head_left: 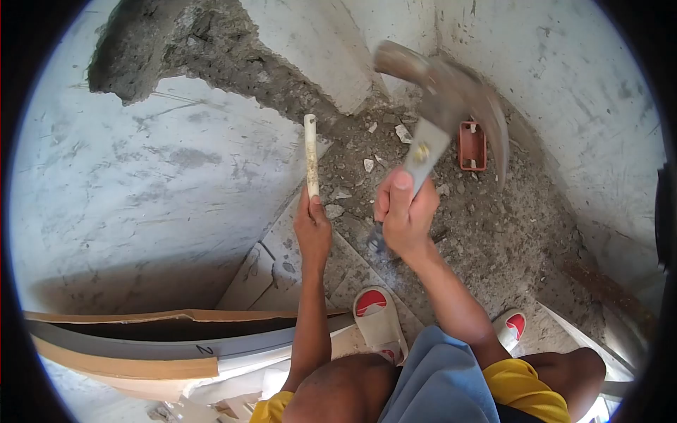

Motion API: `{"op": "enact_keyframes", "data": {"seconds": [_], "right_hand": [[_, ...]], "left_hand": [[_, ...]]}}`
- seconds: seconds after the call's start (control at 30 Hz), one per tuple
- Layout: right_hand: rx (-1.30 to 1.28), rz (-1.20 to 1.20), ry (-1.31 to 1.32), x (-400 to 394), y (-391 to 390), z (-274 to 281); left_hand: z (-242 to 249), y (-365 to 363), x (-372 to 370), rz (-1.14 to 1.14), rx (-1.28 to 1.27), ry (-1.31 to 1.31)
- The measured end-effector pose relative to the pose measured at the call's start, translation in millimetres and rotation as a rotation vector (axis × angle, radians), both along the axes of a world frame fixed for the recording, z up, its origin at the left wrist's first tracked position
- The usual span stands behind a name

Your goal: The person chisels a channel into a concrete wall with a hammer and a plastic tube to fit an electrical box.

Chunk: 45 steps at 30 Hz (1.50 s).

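Note:
My right hand (407,215) is closed around the light grey handle of a claw hammer (446,95), just below its head. The hammer is raised over the rubble and its head is blurred by motion; the dark lower end of the handle shows below my fist. My left hand (312,225) grips the lower end of a short off-white pipe (311,151), which has dirt marks and a small dark hole near its top. The pipe's upper end appears near the broken edge of the wall; whether it touches cannot be told.
A rough broken-out channel (211,53) runs down the wall (162,183). Plaster chips and grit cover the floor (479,233), where a reddish-brown rectangular box (472,146) lies. Bent cardboard and a grey panel (268,343) stand at lower left. My slippered feet (377,321) are close by.

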State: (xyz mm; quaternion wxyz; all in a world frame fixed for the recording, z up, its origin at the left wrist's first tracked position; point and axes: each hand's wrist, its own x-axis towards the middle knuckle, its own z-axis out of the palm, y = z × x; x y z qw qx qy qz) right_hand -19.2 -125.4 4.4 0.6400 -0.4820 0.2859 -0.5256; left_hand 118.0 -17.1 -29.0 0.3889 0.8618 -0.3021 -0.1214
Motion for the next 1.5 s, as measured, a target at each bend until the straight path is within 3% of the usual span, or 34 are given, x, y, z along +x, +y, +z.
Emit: {"op": "enact_keyframes", "data": {"seconds": [0.03, 0.1, 0.13, 0.3, 0.37, 0.4, 0.43, 0.5, 0.53, 0.57, 0.63, 0.7, 0.77, 0.8, 0.83, 0.9, 0.93, 1.0, 1.03, 1.1, 1.13, 1.17, 1.23, 1.27, 1.37, 1.5], "right_hand": [[0.002, -0.002, -0.003, 7.9, 4.1, -8.5], [-0.115, 0.034, 0.337, 27.9, 7.5, -40.6], [-0.073, 0.236, 0.611, 35.5, -4.0, -47.9], [-0.049, 0.169, 0.524, 9.1, -9.3, -17.5], [-0.038, 0.022, 0.182, -0.7, -1.5, 6.8], [-0.113, -0.097, 0.032, 7.5, 4.4, -8.2], [-0.118, -0.097, 0.027, 17.5, 8.4, -23.4], [-0.238, -0.118, 0.296, 35.8, 4.2, -55.9], [-0.225, 0.090, 0.527, 41.5, -10.1, -62.5], [-0.222, 0.066, 0.526, 32.9, -12.8, -71.1], [0.770, 0.425, 0.084, 15.0, -27.9, -47.3], [0.858, 0.418, -0.048, 8.7, -11.8, -52.2], [1.010, 0.237, -0.564, 0.8, -7.1, -24.4], [1.065, 0.178, -0.616, 7.5, -3.5, -12.8], [1.060, 0.176, -0.618, 19.8, -1.0, -13.5], [0.944, 0.607, 0.007, 35.3, -1.9, -22.8], [0.937, 0.587, -0.003, 31.1, -5.6, -21.3], [0.840, 0.730, 0.059, 27.6, -8.4, -19.6], [0.844, 0.742, 0.065, 23.9, -7.7, -21.5], [0.772, 0.597, 0.020, 10.3, -9.2, -25.0], [0.822, 0.544, 0.013, 5.2, -11.4, -21.3], [0.823, 0.552, 0.018, 1.8, -12.2, -26.1], [0.782, 0.450, 0.019, -5.5, -17.8, -32.1], [0.726, 0.422, 0.117, -10.1, -19.8, -33.3], [0.670, 0.410, 0.116, -15.6, -12.6, -39.1], [0.522, 0.377, 0.153, -11.6, -1.9, -41.0]], "left_hand": [[2.2, 1.7, 1.4, -0.002, 0.002, -0.003], [8.4, 0.4, 0.1, -0.016, 0.055, 0.080], [6.9, -1.1, -0.3, -0.030, 0.044, 0.078], [-15.8, 0.7, 5.4, -0.017, 0.023, -0.019], [-13.4, 1.0, 3.2, 0.008, 0.021, -0.002], [-9.4, -0.4, 4.2, 0.005, 0.012, 0.008], [-9.0, 1.8, 6.5, 0.006, 0.007, 0.004], [-15.7, 2.7, 9.1, -0.021, -0.049, -0.021], [-21.1, 1.8, 11.2, -0.042, -0.068, -0.025], [-25.9, 6.8, 14.4, -0.049, -0.076, 0.011], [-27.7, -1.0, 25.0, -0.058, -0.092, 0.034], [-31.0, 10.6, 24.8, -0.091, -0.005, -0.030], [-27.0, 8.8, 19.4, -0.039, -0.032, 0.044], [-24.8, 4.9, 17.7, -0.006, -0.069, 0.115], [-29.2, 7.4, 21.8, -0.010, -0.073, 0.114], [-41.9, 12.5, 30.6, -0.088, -0.039, 0.083], [-49.8, 14.1, 31.4, -0.111, -0.043, 0.081], [-56.3, 21.0, 33.4, -0.081, -0.363, 0.618], [-59.8, 25.1, 29.4, -0.067, -0.363, 0.618], [-68.1, 28.7, 10.2, 0.063, -0.557, 1.132], [-66.9, 27.1, -0.2, 0.082, -0.568, 1.139], [-66.0, 27.3, -4.9, 0.090, -0.573, 1.138], [-68.0, 25.8, -10.0, -0.079, -0.198, 0.524], [-66.9, 24.3, -7.7, -0.100, -0.119, 0.371], [-24.5, 6.6, -13.9, -0.083, -0.024, 0.164], [-8.8, -10.8, 5.2, -0.116, 0.025, -0.011]]}}
